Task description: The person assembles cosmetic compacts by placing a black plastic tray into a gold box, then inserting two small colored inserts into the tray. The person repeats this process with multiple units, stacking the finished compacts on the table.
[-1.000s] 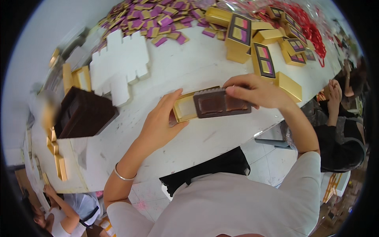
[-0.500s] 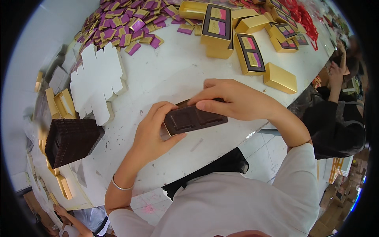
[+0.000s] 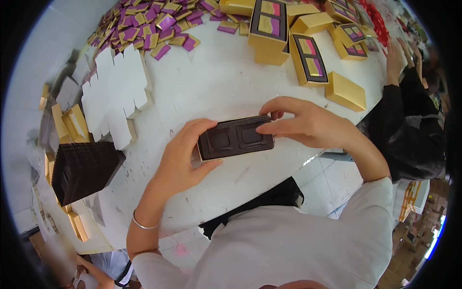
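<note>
Between my hands, over the white table, is a shallow box with a dark brown plastic tray insert seated in it. The insert has two recesses with nothing in them, and a thin gold rim shows around it. My left hand is wrapped round the box's left end, thumb on the near side and fingers on the far side. At the right end, my right hand has its thumb on the insert and its bent fingers at the far corner.
At left stand a stack of brown inserts and a stack of white die-cut card. Purple-and-gold wrapped pieces are heaped at the back. Filled boxes, a gold box and red ribbon lie right, beside a co-worker's hands.
The insert, which was tilted over the box, now lies level inside it. My right hand has slid right to the box's end; my left keeps its hold. The co-worker's hands have moved.
</note>
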Demonstrator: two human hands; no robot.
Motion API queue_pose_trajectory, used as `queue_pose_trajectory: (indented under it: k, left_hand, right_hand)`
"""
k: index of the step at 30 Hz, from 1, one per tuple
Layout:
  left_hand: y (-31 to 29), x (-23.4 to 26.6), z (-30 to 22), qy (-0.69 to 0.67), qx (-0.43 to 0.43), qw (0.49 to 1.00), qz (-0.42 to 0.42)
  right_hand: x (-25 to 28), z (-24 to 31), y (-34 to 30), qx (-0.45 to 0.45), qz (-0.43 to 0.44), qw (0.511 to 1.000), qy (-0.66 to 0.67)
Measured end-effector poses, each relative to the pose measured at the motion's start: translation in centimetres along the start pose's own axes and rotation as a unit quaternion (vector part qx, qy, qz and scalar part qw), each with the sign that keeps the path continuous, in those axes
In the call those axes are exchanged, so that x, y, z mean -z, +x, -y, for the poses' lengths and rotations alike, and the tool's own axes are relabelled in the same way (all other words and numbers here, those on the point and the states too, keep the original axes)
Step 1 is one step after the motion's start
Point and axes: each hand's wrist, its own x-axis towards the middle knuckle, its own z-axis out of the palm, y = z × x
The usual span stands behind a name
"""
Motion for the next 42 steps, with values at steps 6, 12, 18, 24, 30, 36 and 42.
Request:
queue_pose_trajectory:
  k: [6, 12, 18, 24, 30, 36, 42]
  left_hand:
    - [0.5, 0.5, -0.3, -0.007, 0.014, 0.999, 0.041]
    - [0.3, 0.4, 0.4, 0.049, -0.049, 0.997, 0.016]
    - [0.0, 0.0, 0.3, 0.202, -0.126, 0.971, -0.028]
    - [-0.8, -0.3, 1.1, 0.202, -0.125, 0.967, -0.089]
    - [-0.9, -0.4, 1.0, 0.195, -0.107, 0.97, -0.103]
    - [-0.8, -1.0, 1.3, 0.147, -0.054, 0.982, -0.104]
    - [-0.7, -1.0, 1.1, 0.129, -0.02, 0.985, -0.11]
  right_hand:
    - [-1.8, -1.0, 0.3, 0.194, -0.038, 0.947, -0.255]
    - [-1.9, -0.6, 0.8, 0.167, -0.008, 0.942, -0.291]
    - [-5.1, 1.6, -0.8, 0.06, 0.031, 0.967, -0.245]
    - [-1.3, 2.1, 3.1, 0.05, -0.154, 0.977, -0.138]
    - [-3.0, -4.5, 17.6, 0.067, -0.205, 0.951, -0.222]
    - [-4.0, -11.7, 24.1, 0.019, -0.107, 0.939, -0.326]
    - [-3.3, -9.5, 23.0, 0.083, -0.097, 0.955, -0.267]
